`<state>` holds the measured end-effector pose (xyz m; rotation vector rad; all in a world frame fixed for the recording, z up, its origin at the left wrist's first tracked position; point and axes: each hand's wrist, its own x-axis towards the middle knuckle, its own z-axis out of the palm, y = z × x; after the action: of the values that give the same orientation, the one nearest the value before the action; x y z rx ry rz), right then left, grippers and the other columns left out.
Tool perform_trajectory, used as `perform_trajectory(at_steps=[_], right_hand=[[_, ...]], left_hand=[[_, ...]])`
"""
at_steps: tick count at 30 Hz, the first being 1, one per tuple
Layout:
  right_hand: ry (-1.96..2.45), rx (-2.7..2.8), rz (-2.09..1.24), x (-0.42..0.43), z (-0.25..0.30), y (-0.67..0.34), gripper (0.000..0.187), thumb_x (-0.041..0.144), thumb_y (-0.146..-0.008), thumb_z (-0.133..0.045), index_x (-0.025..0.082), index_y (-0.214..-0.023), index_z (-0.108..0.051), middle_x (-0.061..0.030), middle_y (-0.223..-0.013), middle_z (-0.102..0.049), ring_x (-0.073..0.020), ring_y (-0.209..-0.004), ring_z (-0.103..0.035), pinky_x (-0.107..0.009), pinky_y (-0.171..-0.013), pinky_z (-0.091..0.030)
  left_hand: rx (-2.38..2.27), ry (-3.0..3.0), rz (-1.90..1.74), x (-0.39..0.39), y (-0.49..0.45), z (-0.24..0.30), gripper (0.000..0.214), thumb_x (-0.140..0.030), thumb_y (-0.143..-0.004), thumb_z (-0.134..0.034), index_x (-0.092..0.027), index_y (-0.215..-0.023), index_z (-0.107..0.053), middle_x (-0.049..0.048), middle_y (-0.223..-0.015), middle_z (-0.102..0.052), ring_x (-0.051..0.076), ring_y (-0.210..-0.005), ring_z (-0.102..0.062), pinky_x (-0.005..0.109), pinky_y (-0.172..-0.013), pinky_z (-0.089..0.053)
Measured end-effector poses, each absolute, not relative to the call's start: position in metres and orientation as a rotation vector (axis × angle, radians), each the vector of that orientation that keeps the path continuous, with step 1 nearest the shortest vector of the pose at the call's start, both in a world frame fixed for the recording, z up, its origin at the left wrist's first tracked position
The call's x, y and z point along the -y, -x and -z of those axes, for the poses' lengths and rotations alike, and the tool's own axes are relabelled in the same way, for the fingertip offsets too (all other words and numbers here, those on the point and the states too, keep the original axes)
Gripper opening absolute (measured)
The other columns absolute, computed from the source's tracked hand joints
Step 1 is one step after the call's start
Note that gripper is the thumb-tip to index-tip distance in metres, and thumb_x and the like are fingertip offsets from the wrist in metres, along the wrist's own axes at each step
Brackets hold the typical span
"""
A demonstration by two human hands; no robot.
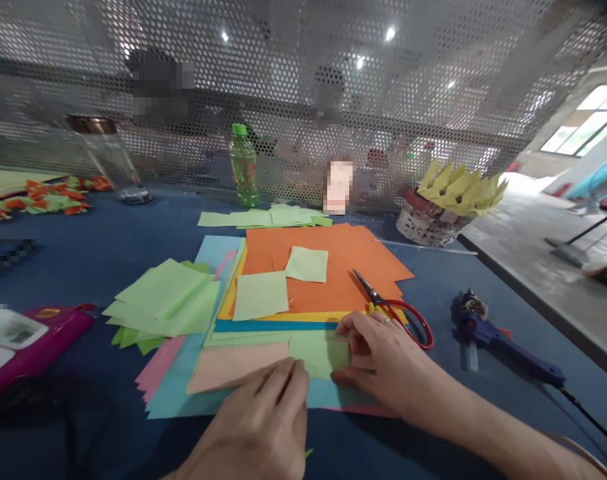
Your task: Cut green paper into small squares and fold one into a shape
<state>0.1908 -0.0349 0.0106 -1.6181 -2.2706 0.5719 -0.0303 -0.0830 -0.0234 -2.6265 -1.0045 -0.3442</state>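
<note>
A light green paper square (317,355) lies over the front of a stack of coloured sheets. My left hand (263,417), fingers closed together, holds its left edge. At its right edge, the thumb and bent fingers of my right hand (383,357) grip the same square. Just beyond that hand, scissors (419,328) with red handles rest on the orange paper (333,293), their blades pointing away to the left. Two more green squares, a nearer one (261,295) and a farther one (308,264), lie flat on the orange sheets.
Left of the stack is a pile of green squares (166,293); green strips (268,217) lie behind. A blue glue gun (508,347) with a cord is at right. Around the back stand a green bottle (244,170), a glass bottle (116,163) and a paper-covered pot (428,220).
</note>
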Motion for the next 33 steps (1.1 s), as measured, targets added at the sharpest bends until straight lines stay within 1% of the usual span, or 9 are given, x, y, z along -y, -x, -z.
perform_trajectory(at_steps=[6, 9, 13, 17, 22, 24, 28, 30, 33], right_hand=[[1.566, 2.314, -0.608, 0.034, -0.017, -0.194, 0.026, 0.021, -0.075, -0.072, 0.024, -0.096, -0.057, 0.0020, -0.080, -0.062, -0.0196, -0.080, -0.056, -0.030, -0.069, -0.038], [1.554, 2.329, -0.624, 0.034, -0.016, -0.196, 0.026, 0.021, -0.075, -0.071, 0.024, -0.096, -0.056, 0.0017, -0.079, -0.063, -0.0204, -0.081, -0.056, -0.030, -0.069, -0.038], [1.546, 2.335, -0.669, 0.033, -0.015, -0.198, 0.028, 0.022, -0.075, -0.072, 0.025, -0.098, -0.056, 0.0021, -0.082, -0.063, -0.0201, -0.082, -0.056, -0.030, -0.070, -0.038], [1.539, 2.349, -0.683, 0.031, -0.016, -0.201, 0.029, 0.020, -0.074, -0.073, 0.026, -0.098, -0.057, 0.0038, -0.082, -0.063, -0.0186, -0.082, -0.056, -0.029, -0.069, -0.037], [1.508, 2.374, -0.720, 0.031, -0.023, -0.201, 0.030, 0.016, -0.075, -0.070, 0.026, -0.100, -0.057, 0.0033, -0.085, -0.064, -0.0179, -0.084, -0.057, -0.029, -0.073, -0.039], [1.517, 2.379, -0.703, 0.033, -0.024, -0.197, 0.030, 0.023, -0.076, -0.073, 0.025, -0.101, -0.056, 0.0019, -0.085, -0.064, -0.0191, -0.083, -0.057, -0.030, -0.074, -0.039], [1.658, 2.311, -0.487, 0.038, -0.015, -0.182, 0.038, 0.048, -0.075, -0.074, 0.022, -0.096, -0.056, -0.0026, -0.083, -0.064, -0.0247, -0.085, -0.056, -0.034, -0.074, -0.038], [1.728, 2.282, -0.368, 0.039, -0.010, -0.176, 0.043, 0.054, -0.073, -0.075, 0.022, -0.093, -0.056, -0.0042, -0.082, -0.063, -0.0266, -0.086, -0.056, -0.036, -0.074, -0.037], [1.762, 2.294, -0.323, 0.038, -0.007, -0.173, 0.048, 0.055, -0.068, -0.079, 0.021, -0.094, -0.057, -0.0044, -0.081, -0.063, -0.0264, -0.084, -0.056, -0.035, -0.072, -0.036]], left_hand=[[1.034, 2.524, 0.353, 0.088, 0.034, 0.027, 0.034, -0.006, -0.084, -0.045, -0.009, -0.105, -0.071, 0.0161, -0.109, -0.069, 0.027, -0.098, -0.064, 0.038, -0.084, -0.053], [1.051, 2.492, 0.385, 0.089, 0.032, 0.028, 0.034, -0.004, -0.083, -0.043, -0.009, -0.102, -0.071, 0.0161, -0.105, -0.070, 0.027, -0.094, -0.065, 0.038, -0.080, -0.053], [1.093, 2.460, 0.391, 0.090, 0.029, 0.029, 0.033, -0.005, -0.083, -0.045, -0.009, -0.103, -0.071, 0.0165, -0.105, -0.070, 0.028, -0.094, -0.066, 0.036, -0.075, -0.053], [1.092, 2.453, 0.341, 0.094, 0.030, 0.030, 0.034, -0.005, -0.083, -0.045, -0.008, -0.106, -0.070, 0.0173, -0.107, -0.069, 0.029, -0.096, -0.066, 0.037, -0.076, -0.054], [1.081, 2.438, 0.356, 0.094, 0.029, 0.027, 0.033, -0.004, -0.082, -0.046, -0.009, -0.101, -0.071, 0.0172, -0.106, -0.070, 0.029, -0.095, -0.066, 0.036, -0.077, -0.054], [1.061, 2.431, 0.344, 0.093, 0.027, 0.023, 0.032, -0.004, -0.082, -0.046, -0.010, -0.100, -0.071, 0.0170, -0.105, -0.070, 0.028, -0.094, -0.067, 0.037, -0.079, -0.054], [1.049, 2.449, 0.283, 0.093, 0.026, 0.013, 0.033, -0.003, -0.082, -0.044, -0.009, -0.100, -0.072, 0.0182, -0.104, -0.071, 0.028, -0.092, -0.068, 0.037, -0.079, -0.054], [1.042, 2.454, 0.255, 0.093, 0.026, 0.009, 0.036, -0.003, -0.083, -0.043, -0.008, -0.106, -0.070, 0.0190, -0.105, -0.071, 0.029, -0.092, -0.069, 0.037, -0.079, -0.053], [1.024, 2.447, 0.209, 0.094, 0.026, 0.006, 0.042, -0.004, -0.084, -0.043, -0.009, -0.119, -0.065, 0.0188, -0.106, -0.071, 0.029, -0.093, -0.069, 0.036, -0.078, -0.053]])
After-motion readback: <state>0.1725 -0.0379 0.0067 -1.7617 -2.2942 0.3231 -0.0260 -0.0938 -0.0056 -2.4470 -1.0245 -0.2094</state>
